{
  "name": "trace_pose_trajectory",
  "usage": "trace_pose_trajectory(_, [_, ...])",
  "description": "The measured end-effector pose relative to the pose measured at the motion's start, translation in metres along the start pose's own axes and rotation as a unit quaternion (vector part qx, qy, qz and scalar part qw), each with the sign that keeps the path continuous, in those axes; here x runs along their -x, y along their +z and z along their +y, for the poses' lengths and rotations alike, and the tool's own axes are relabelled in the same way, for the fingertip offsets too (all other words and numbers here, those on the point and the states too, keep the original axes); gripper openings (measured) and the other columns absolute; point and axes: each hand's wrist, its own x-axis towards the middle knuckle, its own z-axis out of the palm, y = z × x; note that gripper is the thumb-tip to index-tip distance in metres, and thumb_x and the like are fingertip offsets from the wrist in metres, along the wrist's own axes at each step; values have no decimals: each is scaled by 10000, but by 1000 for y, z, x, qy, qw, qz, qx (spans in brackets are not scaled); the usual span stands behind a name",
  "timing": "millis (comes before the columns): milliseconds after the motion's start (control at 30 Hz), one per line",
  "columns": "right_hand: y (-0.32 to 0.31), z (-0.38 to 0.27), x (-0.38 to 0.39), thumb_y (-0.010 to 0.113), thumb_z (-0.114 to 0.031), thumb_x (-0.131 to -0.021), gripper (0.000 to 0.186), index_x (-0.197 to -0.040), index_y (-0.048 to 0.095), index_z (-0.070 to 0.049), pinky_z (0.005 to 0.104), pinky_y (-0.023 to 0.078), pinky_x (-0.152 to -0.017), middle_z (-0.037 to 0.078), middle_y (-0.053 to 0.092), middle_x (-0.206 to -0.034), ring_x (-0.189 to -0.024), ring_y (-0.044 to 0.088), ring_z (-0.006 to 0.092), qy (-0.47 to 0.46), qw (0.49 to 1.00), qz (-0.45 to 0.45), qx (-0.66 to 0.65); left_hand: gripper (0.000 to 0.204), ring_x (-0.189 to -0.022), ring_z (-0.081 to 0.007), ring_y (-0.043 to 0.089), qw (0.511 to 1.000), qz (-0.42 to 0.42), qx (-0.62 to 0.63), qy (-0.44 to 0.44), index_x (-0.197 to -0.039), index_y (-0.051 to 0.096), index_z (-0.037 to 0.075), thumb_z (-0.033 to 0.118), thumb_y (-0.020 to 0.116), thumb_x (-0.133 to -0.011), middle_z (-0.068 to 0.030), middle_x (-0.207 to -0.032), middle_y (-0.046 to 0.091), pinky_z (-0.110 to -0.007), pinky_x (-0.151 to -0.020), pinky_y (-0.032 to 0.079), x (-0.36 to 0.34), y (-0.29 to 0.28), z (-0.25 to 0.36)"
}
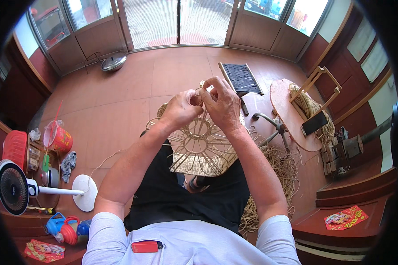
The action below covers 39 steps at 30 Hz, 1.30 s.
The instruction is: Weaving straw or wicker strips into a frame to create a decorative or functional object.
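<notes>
Both my hands are raised above a round woven piece [196, 144] with radiating cord loops and spokes, which rests over a pale woven form [181, 164] between my knees. My left hand [181, 111] is closed, pinching a tan cord near its top. My right hand [221, 106] is beside it, thumb and bent fingers closed on the same cord work, close to a small pale bit at the top. Exactly where the fingertips meet is partly hidden.
Loose cord [276, 176] lies piled at my right, beside a round board [283, 115] with a wooden frame, coiled cord and phone. A dark webbed stool [239, 77] stands ahead. At left are a fan [11, 187], red bucket [59, 141] and metal lid [112, 64].
</notes>
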Motion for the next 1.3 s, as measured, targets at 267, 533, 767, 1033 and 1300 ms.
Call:
trace_pose_trajectory(267, [2, 0, -2, 758, -232, -979, 203, -1130, 698, -112, 459, 596, -793, 108, 698, -998, -821, 753, 262, 7, 1000, -6, 10, 437, -991, -338, 664, 832, 293, -405, 242, -1154, 645, 50, 297, 883, -882, -119, -1094, 643, -484, -955, 538, 33, 21, 6])
trace_pose_trajectory(533, [3, 2, -1, 772, -223, -982, 199, -1129, 698, -111, 448, 589, -763, 102, 698, -999, -806, 748, 262, 1, 1000, -1, 4, 196, -874, -333, 650, 789, 247, -499, 260, -1009, 650, 64, 232, 749, -1028, -106, -1002, 656, -469, -796, 550, 43, 33, 2])
trace_pose_trajectory(767, [-2, 7, 4, 792, -215, -1009, 184, -1146, 730, -110, 444, 581, -750, 110, 701, -1011, -819, 746, 274, -42, 999, 6, -22, 195, -528, -68, 481, 975, 27, 191, -110, -1076, 654, 94, 234, 564, -1176, 80, -663, 446, -263, -489, 411, 45, 16, 46])
trace_pose_trajectory(1033, [-10, 7, 0, 768, -158, -1029, 159, -1138, 706, -61, 422, 584, -747, 131, 706, -1023, -842, 761, 274, -61, 996, -15, -64, 192, -466, -5, 260, 922, 7, 363, -131, -1030, 632, 86, 187, 552, -1173, 135, -637, 378, -227, -420, 222, 22, -6, 72])
trace_pose_trajectory(1300, [-6, 10, 1, 819, -200, -982, 243, -1111, 677, -52, 412, 592, -759, 108, 673, -949, -825, 733, 246, -42, 998, -16, -45, 217, -499, -4, 280, 956, -11, 264, -124, -1100, 704, 64, 232, 587, -1169, 136, -661, 392, -214, -457, 258, 25, -29, 78])
